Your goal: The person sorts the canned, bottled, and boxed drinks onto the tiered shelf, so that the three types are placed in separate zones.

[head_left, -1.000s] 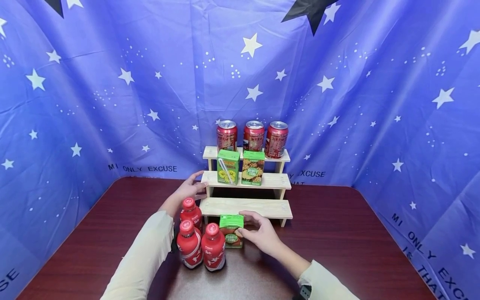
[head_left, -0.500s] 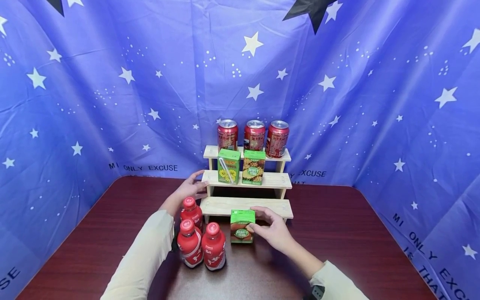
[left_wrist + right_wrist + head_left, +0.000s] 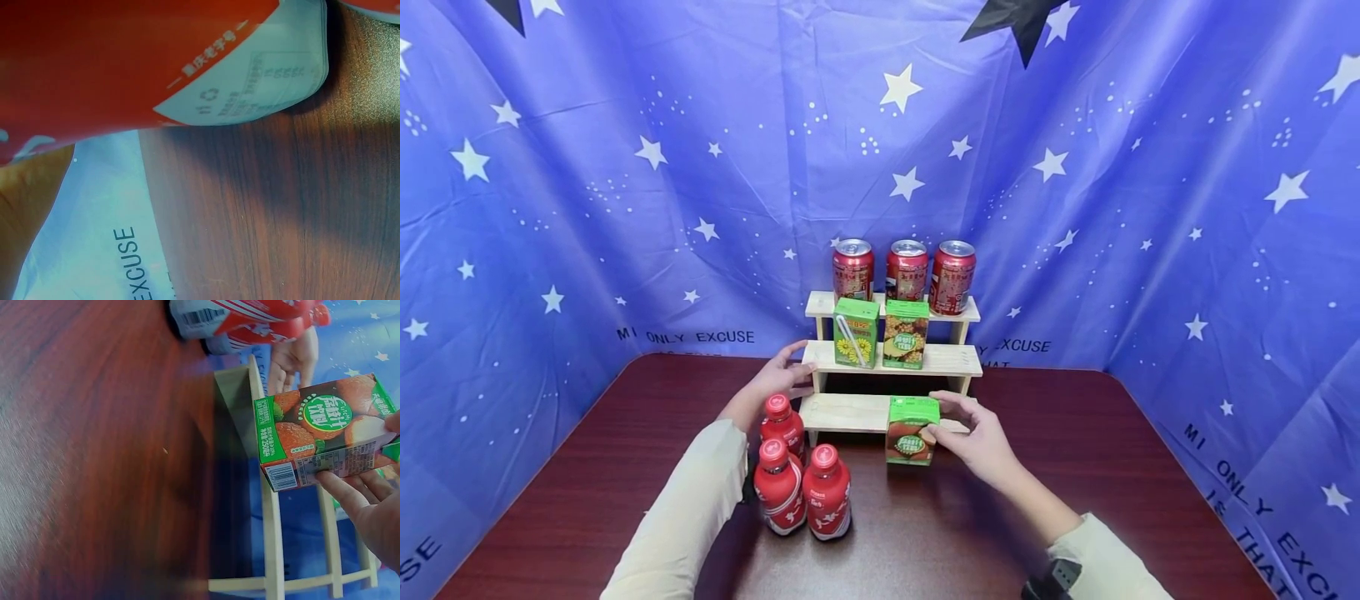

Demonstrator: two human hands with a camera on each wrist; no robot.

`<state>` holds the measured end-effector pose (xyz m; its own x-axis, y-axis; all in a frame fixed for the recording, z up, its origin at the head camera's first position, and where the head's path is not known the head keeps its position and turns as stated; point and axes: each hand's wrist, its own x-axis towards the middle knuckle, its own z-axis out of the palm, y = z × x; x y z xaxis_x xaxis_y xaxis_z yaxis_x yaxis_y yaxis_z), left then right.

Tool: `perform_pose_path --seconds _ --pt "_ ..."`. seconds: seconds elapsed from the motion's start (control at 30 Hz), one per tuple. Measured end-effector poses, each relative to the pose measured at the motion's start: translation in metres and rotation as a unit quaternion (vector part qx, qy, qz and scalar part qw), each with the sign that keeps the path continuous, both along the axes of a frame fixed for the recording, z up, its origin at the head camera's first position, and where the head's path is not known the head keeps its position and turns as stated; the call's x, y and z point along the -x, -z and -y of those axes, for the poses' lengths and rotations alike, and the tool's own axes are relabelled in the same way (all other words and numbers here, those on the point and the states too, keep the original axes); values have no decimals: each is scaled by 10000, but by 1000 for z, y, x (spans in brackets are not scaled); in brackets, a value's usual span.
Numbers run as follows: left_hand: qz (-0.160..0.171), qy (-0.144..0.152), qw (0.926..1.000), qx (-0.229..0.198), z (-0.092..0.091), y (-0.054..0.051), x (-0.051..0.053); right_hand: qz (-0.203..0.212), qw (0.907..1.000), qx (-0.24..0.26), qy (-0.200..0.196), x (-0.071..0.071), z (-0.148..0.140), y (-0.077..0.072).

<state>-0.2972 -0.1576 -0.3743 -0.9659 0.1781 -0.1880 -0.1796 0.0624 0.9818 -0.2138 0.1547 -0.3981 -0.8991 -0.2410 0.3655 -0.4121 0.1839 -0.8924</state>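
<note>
My right hand (image 3: 981,437) pinches a green-topped litchi juice box (image 3: 325,422) between thumb and fingers. The carton is upright in the head view, raised in front of the lowest shelf of a tiered wooden stand (image 3: 842,412). With my left hand (image 3: 778,377) I hold the left end of the stand's middle shelf; some of its fingers are hidden there. On that shelf two more juice boxes, one with yellow flowers (image 3: 855,337) and one with a pineapple print (image 3: 905,337), stand side by side. A red bottle (image 3: 125,62) fills much of the left wrist view.
Three red bottles (image 3: 827,496) stand close together on the dark wooden table (image 3: 1060,467), left of centre by my left forearm. Three red cans (image 3: 907,271) line the top shelf. A blue starry cloth (image 3: 737,183) hangs behind and at both sides.
My right hand has lifted the litchi juice box and carried it rightward and up toward the lowest shelf. My left hand stays at the stand, and the bottles and cans have not moved.
</note>
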Motion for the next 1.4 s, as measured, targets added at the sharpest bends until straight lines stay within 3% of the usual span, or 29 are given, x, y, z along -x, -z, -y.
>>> perform_pose_path --seconds 0.4,0.57,0.73,0.9,1.0,1.23,1.4 --pt "5 20 10000 36 -1 -2 0 -365 9981 -219 455 8 -25 -19" --pt "-75 36 9999 94 2 10 11 -246 9956 -466 773 11 -35 -27" --pt "-91 -34 9999 115 6 25 25 -265 9950 -369 893 17 -43 -36" --pt "-95 -42 9999 92 6 28 28 -134 9955 -105 931 21 -52 -41" --pt "-85 -43 9999 96 6 26 26 -91 9959 69 898 25 -55 -44" --pt "-5 2 10000 93 2 5 6 49 9943 124 1055 35 -58 -51" --pt "-9 -18 9999 164 0 -3 -1 26 9930 162 1170 44 -59 -58"
